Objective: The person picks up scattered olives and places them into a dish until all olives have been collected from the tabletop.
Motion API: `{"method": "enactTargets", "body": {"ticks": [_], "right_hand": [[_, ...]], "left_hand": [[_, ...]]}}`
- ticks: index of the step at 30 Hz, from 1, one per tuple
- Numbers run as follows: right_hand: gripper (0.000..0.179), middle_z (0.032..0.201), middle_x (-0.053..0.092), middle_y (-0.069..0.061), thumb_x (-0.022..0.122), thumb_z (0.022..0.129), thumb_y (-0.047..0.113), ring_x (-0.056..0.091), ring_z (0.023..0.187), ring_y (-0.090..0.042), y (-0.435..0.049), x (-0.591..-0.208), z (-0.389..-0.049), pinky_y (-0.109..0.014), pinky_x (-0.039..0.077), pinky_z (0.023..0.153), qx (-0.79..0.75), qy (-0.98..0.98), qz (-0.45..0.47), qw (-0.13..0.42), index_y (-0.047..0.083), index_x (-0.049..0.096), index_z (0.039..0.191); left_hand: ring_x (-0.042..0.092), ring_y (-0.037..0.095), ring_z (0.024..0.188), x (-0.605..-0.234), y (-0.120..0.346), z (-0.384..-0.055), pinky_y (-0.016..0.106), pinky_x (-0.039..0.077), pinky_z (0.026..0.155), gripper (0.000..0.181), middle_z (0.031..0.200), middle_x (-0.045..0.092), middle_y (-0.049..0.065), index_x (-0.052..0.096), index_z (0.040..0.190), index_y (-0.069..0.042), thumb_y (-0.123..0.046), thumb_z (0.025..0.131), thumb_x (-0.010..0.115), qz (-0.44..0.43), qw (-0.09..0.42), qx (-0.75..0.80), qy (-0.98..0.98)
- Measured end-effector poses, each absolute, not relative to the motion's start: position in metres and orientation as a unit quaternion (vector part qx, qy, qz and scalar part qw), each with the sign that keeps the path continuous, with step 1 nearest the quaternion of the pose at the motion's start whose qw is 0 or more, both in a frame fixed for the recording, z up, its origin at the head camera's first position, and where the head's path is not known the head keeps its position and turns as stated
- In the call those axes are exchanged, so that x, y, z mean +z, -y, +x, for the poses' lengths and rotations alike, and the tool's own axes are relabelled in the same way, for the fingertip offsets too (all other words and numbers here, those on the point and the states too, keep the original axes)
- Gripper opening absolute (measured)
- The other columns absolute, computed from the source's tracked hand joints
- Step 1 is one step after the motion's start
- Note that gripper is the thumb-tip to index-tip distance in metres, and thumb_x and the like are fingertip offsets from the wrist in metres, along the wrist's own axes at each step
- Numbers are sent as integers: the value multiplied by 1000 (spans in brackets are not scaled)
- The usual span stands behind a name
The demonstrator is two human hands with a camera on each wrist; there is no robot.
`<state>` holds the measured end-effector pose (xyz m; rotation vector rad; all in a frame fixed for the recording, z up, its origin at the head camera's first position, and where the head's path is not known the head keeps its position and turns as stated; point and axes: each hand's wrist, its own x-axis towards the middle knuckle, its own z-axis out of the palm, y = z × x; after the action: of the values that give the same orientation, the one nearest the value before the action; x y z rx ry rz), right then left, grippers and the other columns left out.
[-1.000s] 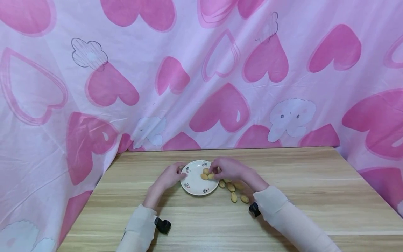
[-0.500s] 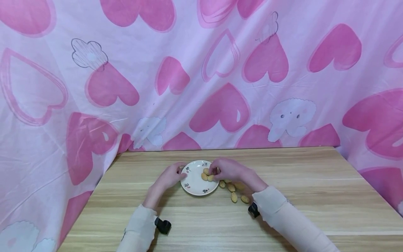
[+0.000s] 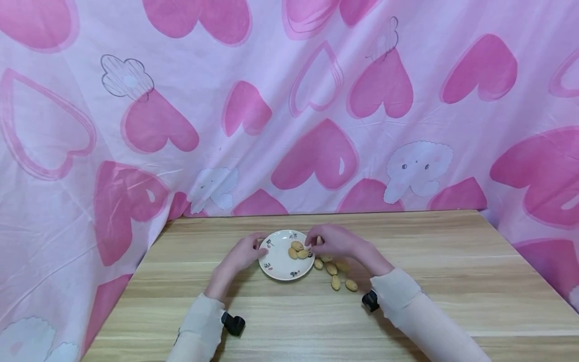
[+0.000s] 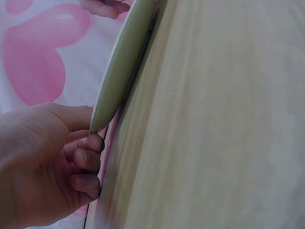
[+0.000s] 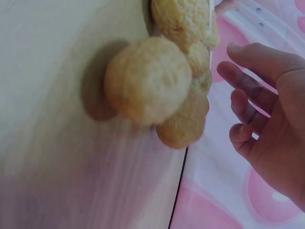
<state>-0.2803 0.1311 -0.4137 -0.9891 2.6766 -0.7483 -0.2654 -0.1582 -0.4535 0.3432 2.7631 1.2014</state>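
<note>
A small white plate [image 3: 277,265] with little printed motifs sits on the wooden table in the head view. My left hand [image 3: 246,252] holds its left rim, thumb on top. The left wrist view shows that hand [image 4: 45,162] pinching the edge of the plate [image 4: 121,71]. Three tan walnuts [image 3: 297,246] lie together on the plate's right half. Over the right rim hovers my right hand [image 3: 332,241]. Its loosely bent fingers [image 5: 245,85] hold nothing visible in the right wrist view. Several more walnuts [image 3: 332,269] lie beside the plate, some partly hidden under that hand.
The wooden table [image 3: 289,322] extends around the plate. A pink heart-patterned cloth [image 3: 289,125] hangs behind its back edge and along the sides. Close to the right wrist camera, one walnut [image 5: 147,81] stands in front of others.
My right hand has shifted slightly right and up off the walnuts on the plate, and its fingers have loosened. My left hand still grips the plate rim.
</note>
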Motion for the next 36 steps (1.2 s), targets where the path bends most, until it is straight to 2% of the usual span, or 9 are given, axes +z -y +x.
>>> {"method": "enactTargets", "body": {"ticks": [6,13,21,30,36], "right_hand": [[16,100,68,10,67,93,17,61,88,-7,-140,-414,-284,-29,51,80,-251,-904,-338,81,17,74,107],[14,97,68,7,69,91,16,62,88,-10,-149,-417,-286,-29,51,80,-245,-904,-346,57,17,75,104],[14,98,67,7,68,91,16,59,85,-9,-157,-418,-287,-29,51,78,-257,-906,-331,65,18,74,104],[17,105,66,1,70,89,14,62,94,-20,-165,-427,-293,-33,51,82,-256,-908,-326,68,15,74,106],[21,105,63,1,72,88,15,59,92,-15,-168,-432,-297,-32,51,82,-252,-908,-325,81,16,73,108]], "left_hand": [[44,14,63,-452,158,-265,25,35,56,46,71,50,2,59,135,-5,-10,90,68,108,55,398,-909],[43,13,62,-453,158,-265,25,35,55,46,71,50,2,59,136,-6,-10,90,68,109,57,397,-909],[44,14,64,-453,157,-265,25,36,56,47,72,51,2,59,136,-6,-10,90,69,107,56,397,-910],[45,14,65,-454,157,-265,25,36,57,48,73,51,2,57,138,-6,-11,91,68,102,60,401,-909],[45,14,65,-455,157,-266,26,36,57,47,74,51,2,58,137,-7,-11,91,68,99,59,400,-909]]}}
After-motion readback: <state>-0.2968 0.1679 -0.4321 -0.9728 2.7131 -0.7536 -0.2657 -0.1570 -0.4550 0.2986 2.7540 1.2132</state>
